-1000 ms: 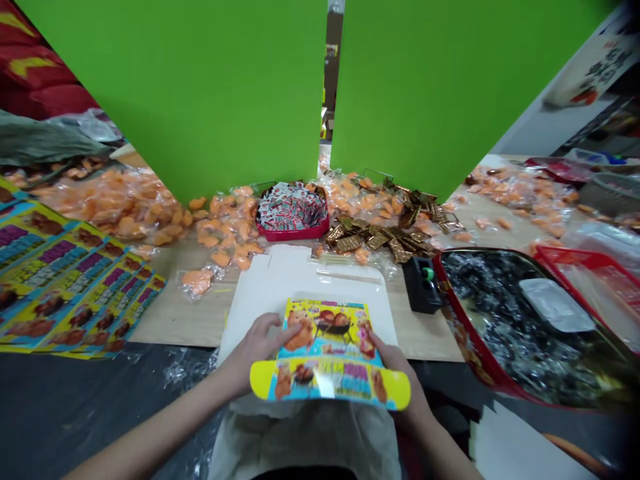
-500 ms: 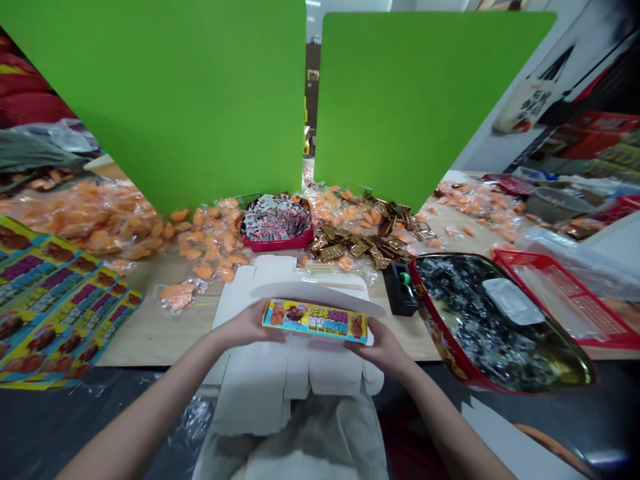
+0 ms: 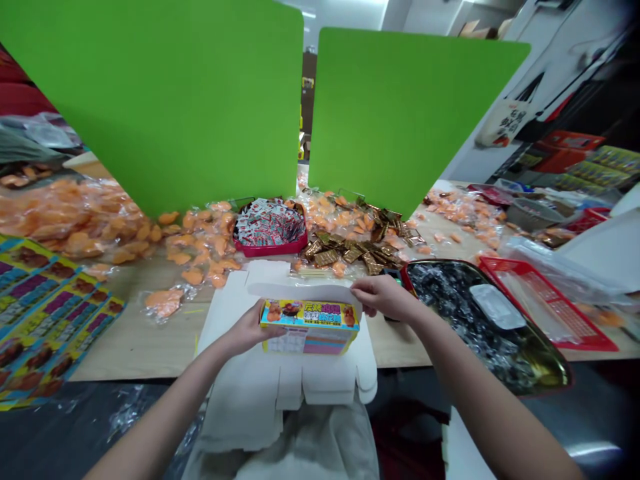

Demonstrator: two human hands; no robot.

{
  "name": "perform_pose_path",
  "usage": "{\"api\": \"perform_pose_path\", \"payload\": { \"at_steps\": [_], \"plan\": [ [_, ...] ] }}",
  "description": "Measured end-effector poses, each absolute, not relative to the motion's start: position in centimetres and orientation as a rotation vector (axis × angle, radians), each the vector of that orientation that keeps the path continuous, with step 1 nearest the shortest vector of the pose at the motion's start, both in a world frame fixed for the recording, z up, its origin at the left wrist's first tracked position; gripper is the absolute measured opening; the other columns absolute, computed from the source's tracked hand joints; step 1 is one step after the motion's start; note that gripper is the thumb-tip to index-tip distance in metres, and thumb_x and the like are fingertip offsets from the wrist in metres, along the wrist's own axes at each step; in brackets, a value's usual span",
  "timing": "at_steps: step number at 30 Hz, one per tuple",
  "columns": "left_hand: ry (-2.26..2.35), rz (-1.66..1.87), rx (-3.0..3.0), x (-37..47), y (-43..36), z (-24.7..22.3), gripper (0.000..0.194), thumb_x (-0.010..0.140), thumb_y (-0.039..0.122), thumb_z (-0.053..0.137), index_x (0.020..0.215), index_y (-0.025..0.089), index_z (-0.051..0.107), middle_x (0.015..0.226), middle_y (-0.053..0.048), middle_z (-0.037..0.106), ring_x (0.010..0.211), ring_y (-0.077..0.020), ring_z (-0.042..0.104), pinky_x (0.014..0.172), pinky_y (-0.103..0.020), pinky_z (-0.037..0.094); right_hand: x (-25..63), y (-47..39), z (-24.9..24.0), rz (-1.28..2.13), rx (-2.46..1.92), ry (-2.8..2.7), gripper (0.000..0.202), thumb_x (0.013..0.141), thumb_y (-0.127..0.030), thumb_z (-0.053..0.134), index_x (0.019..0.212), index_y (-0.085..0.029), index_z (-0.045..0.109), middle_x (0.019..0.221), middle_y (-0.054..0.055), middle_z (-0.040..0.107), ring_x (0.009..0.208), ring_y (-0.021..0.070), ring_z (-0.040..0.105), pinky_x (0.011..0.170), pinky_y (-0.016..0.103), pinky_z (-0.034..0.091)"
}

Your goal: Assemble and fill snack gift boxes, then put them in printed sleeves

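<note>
A yellow and blue printed box point(image 3: 309, 315) stands above a stack of flat white cartons point(image 3: 245, 393), its white flap point(image 3: 300, 291) raised at the back. My left hand point(image 3: 253, 328) grips the box's left end, fingers partly hidden by it. At the flap's right end, my right hand point(image 3: 377, 296) has thumb and fingers pinched on it. Behind the box are a red tray of small printed sachets point(image 3: 270, 223) and a pile of brown-gold packets point(image 3: 350, 251).
Orange wrapped pieces point(image 3: 200, 243) spread across the wooden table point(image 3: 115, 347). Printed boxes point(image 3: 45, 320) lie at left. On the right are a tin of black packets point(image 3: 480, 327) and a red basket point(image 3: 590, 333). Green panels point(image 3: 200, 113) stand behind.
My right hand has left the box's right end and moved up to the flap. The box has tilted so its printed side shows more. The view has shifted slightly.
</note>
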State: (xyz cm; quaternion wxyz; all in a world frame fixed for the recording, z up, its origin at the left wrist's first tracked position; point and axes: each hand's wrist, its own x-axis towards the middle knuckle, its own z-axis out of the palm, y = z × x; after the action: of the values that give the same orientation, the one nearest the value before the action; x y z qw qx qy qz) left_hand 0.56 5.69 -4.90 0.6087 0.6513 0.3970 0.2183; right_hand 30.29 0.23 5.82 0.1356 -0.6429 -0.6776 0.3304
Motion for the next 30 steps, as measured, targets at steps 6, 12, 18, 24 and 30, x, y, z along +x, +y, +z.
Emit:
{"api": "perform_pose_path", "payload": {
  "at_steps": [6,12,18,24,30],
  "plan": [
    [0.998,0.756,1.424,1.8,4.5,-6.7,0.091,0.066,0.045,0.072,0.135,0.026,0.015,0.116,-0.008,0.056,0.1,-0.0224,0.061,0.086,-0.039,0.05,29.4,-4.3,1.2,0.059,-1.664,-2.196,0.028,0.092,-0.03,0.042,0.109,-0.02,0.062,0.081,0.006,0.065,0.074,0.017,0.06,0.066,0.027,0.048],
    [1.071,0.729,1.965,-0.6,6.6,-3.2,0.061,0.08,0.051,0.053,0.131,0.022,0.035,0.126,-0.014,0.045,0.111,-0.0231,0.053,0.088,-0.036,0.047,28.4,-6.8,-2.9,-0.405,-1.559,-2.195,0.043,0.09,-0.033,0.049,0.131,-0.018,0.044,0.077,0.005,0.06,0.07,0.0197,0.055,0.063,0.033,0.049],
    [1.17,0.231,2.335,-0.3,9.7,3.4,0.027,0.087,0.033,0.045,0.098,0.019,0.065,0.074,-0.002,0.064,0.068,-0.0168,0.061,0.068,-0.028,0.047,28.1,-6.2,-3.2,-0.437,-1.513,-2.173,0.043,0.091,-0.034,0.048,0.129,-0.015,0.042,0.08,0.007,0.06,0.073,0.0212,0.056,0.063,0.034,0.049],
    [1.29,0.237,2.44,0.5,4.3,0.9,0.052,0.09,0.027,0.041,0.14,0.017,0.034,0.103,-0.012,0.059,0.098,-0.025,0.056,0.087,-0.039,0.045,28.1,-6.5,-4.0,-0.396,-1.503,-2.062,0.042,0.091,-0.032,0.048,0.129,-0.015,0.042,0.082,0.008,0.061,0.074,0.021,0.057,0.065,0.034,0.05],
    [0.961,0.49,2.731,-3.9,1.7,-3.0,0.05,0.086,0.038,0.054,0.135,0.036,0.041,0.135,-0.012,0.033,0.126,-0.031,0.037,0.1,-0.046,0.039,29.7,-6.4,-1.8,-0.096,-1.447,-2.198,0.069,0.08,-0.037,0.063,0.139,-0.02,0.031,0.125,0.015,0.052,0.116,0.0283,0.05,0.091,0.045,0.047]
  ]
}}
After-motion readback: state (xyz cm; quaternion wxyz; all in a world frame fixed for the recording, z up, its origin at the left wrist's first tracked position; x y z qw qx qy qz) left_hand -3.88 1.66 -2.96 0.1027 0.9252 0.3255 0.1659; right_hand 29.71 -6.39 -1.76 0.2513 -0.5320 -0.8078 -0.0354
